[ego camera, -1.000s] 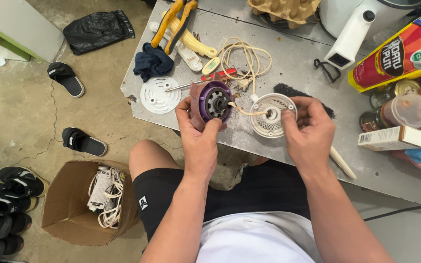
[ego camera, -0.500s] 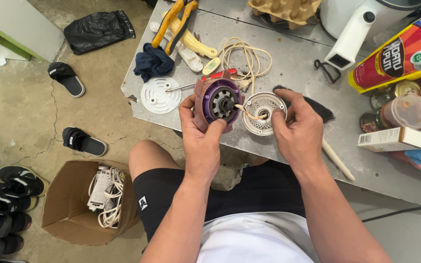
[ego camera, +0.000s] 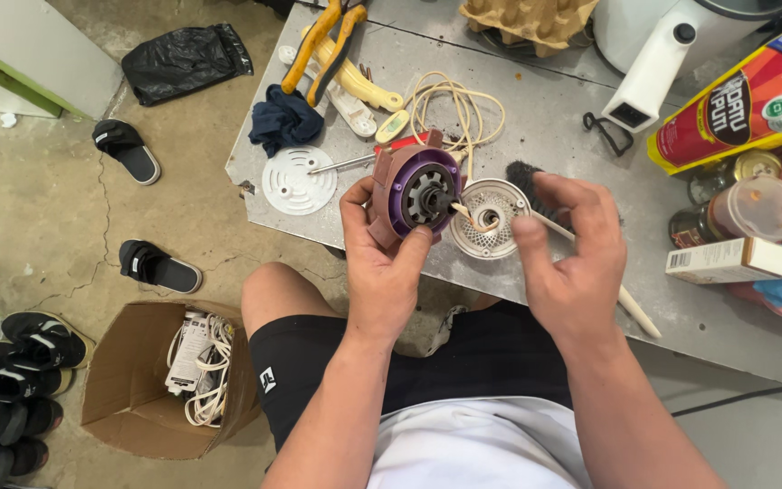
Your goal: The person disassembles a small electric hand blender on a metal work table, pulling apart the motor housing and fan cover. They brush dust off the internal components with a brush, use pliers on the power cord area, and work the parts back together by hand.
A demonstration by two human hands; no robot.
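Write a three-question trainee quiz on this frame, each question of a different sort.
1. True or false: the left hand holds the small electric motor off the metal table.
2. Which lies nearest the right hand? A) perforated round cover B) yellow-handled pliers C) cardboard box
3. Fill in: left of the motor on the table lies a white round ____.

Key: 1 true; 2 A; 3 disc (slotted cover).
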